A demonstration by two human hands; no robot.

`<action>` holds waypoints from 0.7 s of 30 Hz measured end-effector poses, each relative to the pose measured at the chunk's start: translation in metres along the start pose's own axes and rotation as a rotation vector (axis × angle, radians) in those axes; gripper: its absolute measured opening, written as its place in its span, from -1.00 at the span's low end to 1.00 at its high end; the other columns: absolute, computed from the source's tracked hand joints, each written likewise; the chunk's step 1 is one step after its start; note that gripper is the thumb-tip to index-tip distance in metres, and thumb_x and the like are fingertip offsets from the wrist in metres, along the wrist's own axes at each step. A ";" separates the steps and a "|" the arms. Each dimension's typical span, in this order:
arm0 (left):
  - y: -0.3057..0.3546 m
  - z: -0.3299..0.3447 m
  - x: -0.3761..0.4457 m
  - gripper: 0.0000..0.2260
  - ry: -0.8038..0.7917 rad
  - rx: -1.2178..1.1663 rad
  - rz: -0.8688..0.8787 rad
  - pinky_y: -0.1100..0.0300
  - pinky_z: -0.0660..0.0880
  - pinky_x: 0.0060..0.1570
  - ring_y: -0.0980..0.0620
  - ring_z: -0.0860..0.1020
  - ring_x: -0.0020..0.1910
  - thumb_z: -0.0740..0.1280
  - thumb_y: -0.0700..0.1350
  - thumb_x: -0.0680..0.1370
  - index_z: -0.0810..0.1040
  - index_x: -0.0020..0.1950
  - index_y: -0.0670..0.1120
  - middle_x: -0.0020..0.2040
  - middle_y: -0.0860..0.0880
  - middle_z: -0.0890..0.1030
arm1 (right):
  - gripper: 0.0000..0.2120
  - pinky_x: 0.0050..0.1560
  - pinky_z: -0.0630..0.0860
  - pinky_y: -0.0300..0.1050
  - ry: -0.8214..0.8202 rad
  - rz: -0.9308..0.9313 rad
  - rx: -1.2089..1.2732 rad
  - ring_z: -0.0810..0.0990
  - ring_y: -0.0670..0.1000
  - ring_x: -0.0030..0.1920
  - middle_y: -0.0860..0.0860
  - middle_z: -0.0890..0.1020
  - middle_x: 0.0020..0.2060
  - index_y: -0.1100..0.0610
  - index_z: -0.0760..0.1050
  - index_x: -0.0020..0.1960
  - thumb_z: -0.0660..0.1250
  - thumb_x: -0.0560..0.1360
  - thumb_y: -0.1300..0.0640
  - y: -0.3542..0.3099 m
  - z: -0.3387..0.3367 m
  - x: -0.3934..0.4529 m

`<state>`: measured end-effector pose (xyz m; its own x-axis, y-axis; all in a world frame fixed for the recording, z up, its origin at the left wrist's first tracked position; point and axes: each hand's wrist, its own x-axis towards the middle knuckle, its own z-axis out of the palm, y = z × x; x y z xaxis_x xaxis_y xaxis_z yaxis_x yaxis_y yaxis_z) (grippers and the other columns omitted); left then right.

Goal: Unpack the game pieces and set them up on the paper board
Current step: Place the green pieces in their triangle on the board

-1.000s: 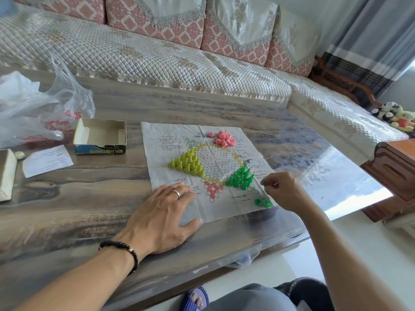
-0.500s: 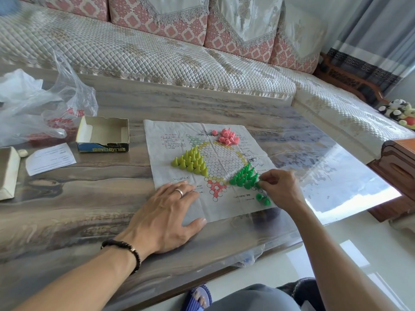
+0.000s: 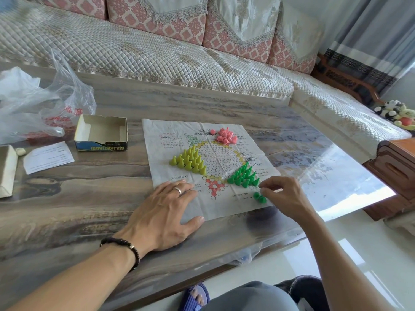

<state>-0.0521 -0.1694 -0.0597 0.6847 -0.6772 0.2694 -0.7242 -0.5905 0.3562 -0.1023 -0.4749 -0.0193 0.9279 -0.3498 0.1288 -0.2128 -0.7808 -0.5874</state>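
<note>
Bright daylight enters from the right, by the curtain [image 3: 379,30], and fills the scene evenly. A strong white glare lies on the glossy table [image 3: 350,176] at its right end, washing out the grain there, and paler reflections streak the floor [image 3: 350,250]. Shadows are soft and short, seen under the left hand [image 3: 166,212]. Wide-angle distortion bows the sofa [image 3: 157,61] and the table edge towards the frame borders. Focus is sharp at centre, slightly soft at the corners.

Bare arms; silver ring [image 3: 178,191], black bead bracelet [image 3: 125,245] on left, blue sandal [image 3: 197,296].
</note>
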 end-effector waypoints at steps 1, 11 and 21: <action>0.000 0.000 0.000 -0.37 0.000 0.000 -0.001 0.20 -0.01 0.45 0.09 0.19 0.48 0.06 0.35 0.48 0.37 0.42 0.02 0.46 0.06 0.33 | -0.90 -0.22 0.45 -0.42 -0.038 -0.004 -0.006 0.60 -0.22 -0.20 -0.15 0.67 -0.22 0.04 0.67 -0.15 0.45 0.38 0.21 0.000 -0.001 -0.002; -0.001 0.002 0.001 -0.37 -0.011 -0.008 -0.016 0.15 0.04 0.48 0.10 0.18 0.48 0.06 0.35 0.46 0.36 0.42 0.03 0.47 0.06 0.32 | -0.85 -0.11 0.44 -0.21 -0.105 -0.050 -0.078 0.58 -0.13 -0.12 -0.11 0.63 -0.17 0.05 0.67 -0.06 0.50 0.37 0.19 0.001 0.001 -0.001; -0.001 0.002 0.001 -0.35 -0.009 -0.004 -0.013 0.15 0.04 0.48 0.09 0.20 0.48 0.04 0.36 0.46 0.37 0.42 0.02 0.47 0.05 0.33 | -0.90 -0.18 0.55 -0.09 0.079 -0.096 -0.146 0.59 -0.07 -0.28 -0.09 0.64 -0.33 0.14 0.68 -0.07 0.46 0.42 0.20 -0.014 -0.005 0.003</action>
<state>-0.0506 -0.1704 -0.0619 0.6936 -0.6731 0.2567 -0.7146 -0.5977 0.3634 -0.0977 -0.4679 -0.0064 0.9203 -0.3055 0.2444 -0.1724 -0.8774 -0.4477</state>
